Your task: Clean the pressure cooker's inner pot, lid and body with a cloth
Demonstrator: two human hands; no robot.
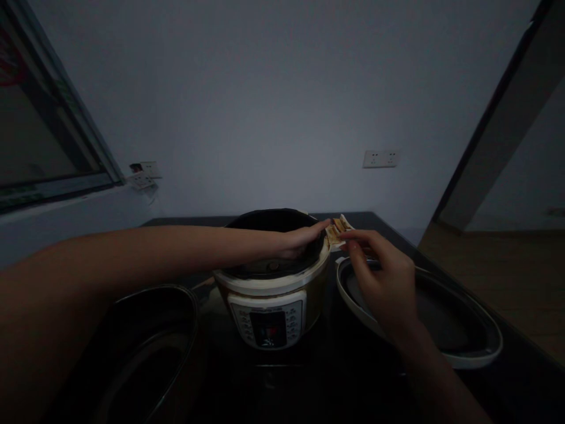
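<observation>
A white and gold electric cooker [267, 285] stands upright with its dark inside uncovered and its control panel facing me. My left hand [302, 240] reaches across the opening, its fingers stretched toward the right rim and one fingertip by a brown-stained hinge bracket [335, 229]. From the right, my right hand [384, 268] meets that bracket, thumb and index finger drawn close in a pinch. Anything small between those fingertips is hidden. Under my right hand lies an oval lid [454, 312] with a pale rim, its dark inner side up.
A dark round pot [194, 318] sits at the front left, partly behind my left forearm. Everything rests on a black tabletop [291, 383] against a wall with a socket plate [380, 158]. A window [53, 118] is at the left. The room is dim.
</observation>
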